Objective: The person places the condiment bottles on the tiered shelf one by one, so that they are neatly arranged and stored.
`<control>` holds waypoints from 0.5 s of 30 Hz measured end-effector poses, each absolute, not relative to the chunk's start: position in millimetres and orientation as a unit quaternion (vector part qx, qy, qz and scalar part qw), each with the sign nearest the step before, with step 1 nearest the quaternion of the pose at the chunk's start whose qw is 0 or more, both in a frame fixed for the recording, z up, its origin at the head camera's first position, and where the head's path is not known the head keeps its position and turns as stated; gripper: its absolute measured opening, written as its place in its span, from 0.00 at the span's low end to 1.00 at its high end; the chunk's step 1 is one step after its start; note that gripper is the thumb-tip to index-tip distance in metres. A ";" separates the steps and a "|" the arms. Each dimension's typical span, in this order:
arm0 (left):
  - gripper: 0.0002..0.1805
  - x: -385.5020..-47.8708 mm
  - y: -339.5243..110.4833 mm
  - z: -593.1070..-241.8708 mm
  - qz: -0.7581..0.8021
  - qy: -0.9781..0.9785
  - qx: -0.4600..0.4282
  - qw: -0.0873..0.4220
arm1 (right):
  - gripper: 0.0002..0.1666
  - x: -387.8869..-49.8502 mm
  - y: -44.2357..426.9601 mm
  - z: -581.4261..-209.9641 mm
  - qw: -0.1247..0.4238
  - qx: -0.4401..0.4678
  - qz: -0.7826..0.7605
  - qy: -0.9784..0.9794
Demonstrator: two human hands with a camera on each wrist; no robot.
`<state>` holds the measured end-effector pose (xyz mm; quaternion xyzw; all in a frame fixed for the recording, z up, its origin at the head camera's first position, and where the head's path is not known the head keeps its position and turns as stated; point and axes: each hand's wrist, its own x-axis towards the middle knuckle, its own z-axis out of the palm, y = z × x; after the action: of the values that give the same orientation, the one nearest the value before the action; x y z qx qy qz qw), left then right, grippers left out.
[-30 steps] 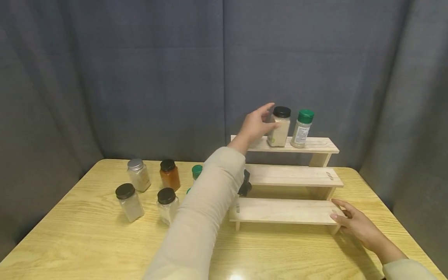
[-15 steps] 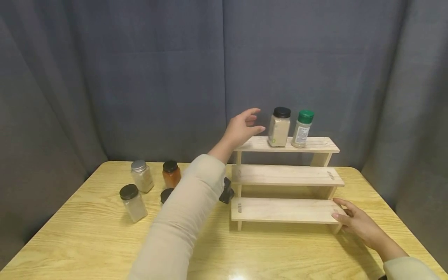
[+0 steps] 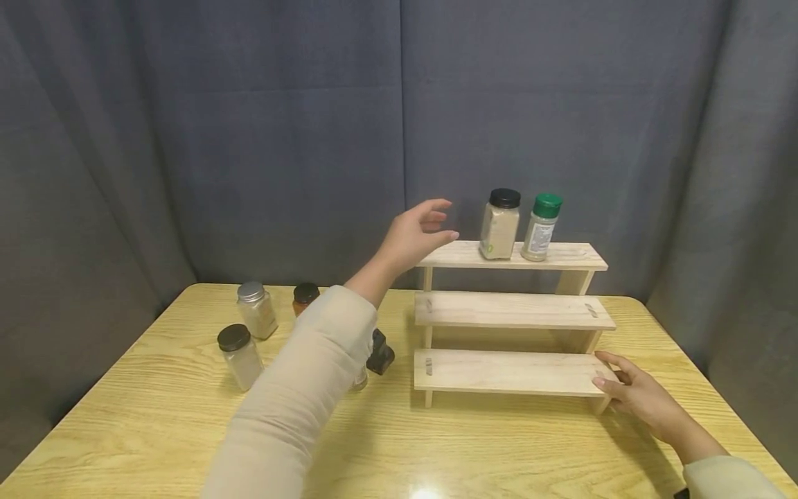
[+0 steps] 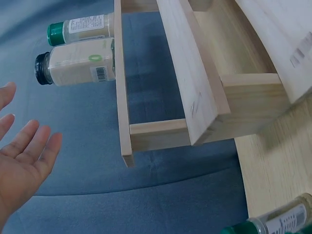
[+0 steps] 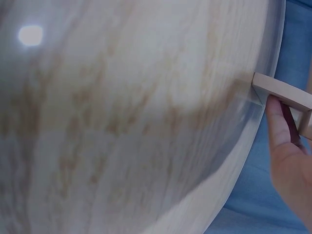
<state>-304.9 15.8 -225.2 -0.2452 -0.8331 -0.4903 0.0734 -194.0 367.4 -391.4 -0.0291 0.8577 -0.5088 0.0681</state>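
A three-tier wooden shelf rack [image 3: 511, 371] stands on the table. On its top tier a square jar with a black lid [image 3: 500, 232] stands upright, a small gap from a green-capped shaker bottle [image 3: 541, 235]. My left hand [image 3: 414, 235] hovers by the left end of that tier, fingers apart and holding nothing; the left wrist view shows the same hand [image 4: 29, 165] clear of the black-lidded jar. At the bottom tier's right end, my right hand [image 3: 642, 398] grips the board, thumb at its front edge. In the right wrist view, the fingers beyond the board are partly hidden.
Left on the table are a silver-lidded jar [image 3: 257, 312], a black-lidded jar [image 3: 242, 357] and an orange-filled jar [image 3: 305, 296], partly behind my left sleeve. A green-capped bottle [image 4: 287, 219] lies within the left wrist view's lower corner. Dark curtains [image 3: 280, 138] hang behind the table.
My left hand has let go of the black-lidded jar and drawn away to the left. The jar stays on the top tier. My right hand keeps its place on the rack.
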 end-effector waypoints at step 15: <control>0.27 -281.0 -13.4 -234.0 -0.504 -0.820 -0.260 0.076 | 0.39 -194.4 367.9 -393.8 0.063 -0.037 -0.514 0.854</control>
<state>-281.0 -13.4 -234.0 -0.2602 -0.8197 -0.5045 0.0764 -194.4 367.9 -393.8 -0.0369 0.8545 -0.5143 0.0632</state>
